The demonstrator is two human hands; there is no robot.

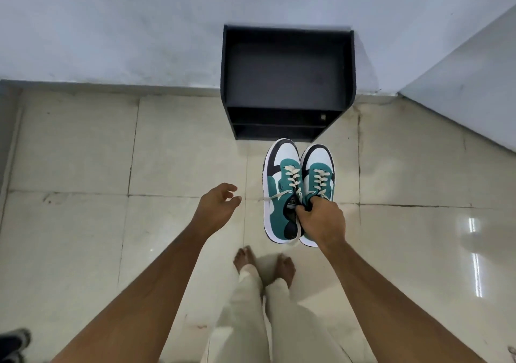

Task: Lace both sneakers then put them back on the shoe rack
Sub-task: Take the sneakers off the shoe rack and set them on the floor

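Two teal, white and black sneakers hang side by side above the floor, toes pointing away from me: the left sneaker [279, 192] and the right sneaker [318, 172]. Both carry cream laces threaded through their eyelets. My right hand [321, 220] grips the pair together at their tongues and collars. A loose lace end trails left from the left sneaker. My left hand [217, 209] hovers beside them, fingers apart, holding nothing. The black shoe rack [287, 83] stands against the wall just beyond the sneakers' toes, with nothing on its top shelf.
My bare feet [265, 265] stand on the pale tiled floor [83, 167] below the sneakers. A grey-white wall runs behind the rack, and another wall angles in at the right. A dark object [14, 343] sits at the bottom left corner.
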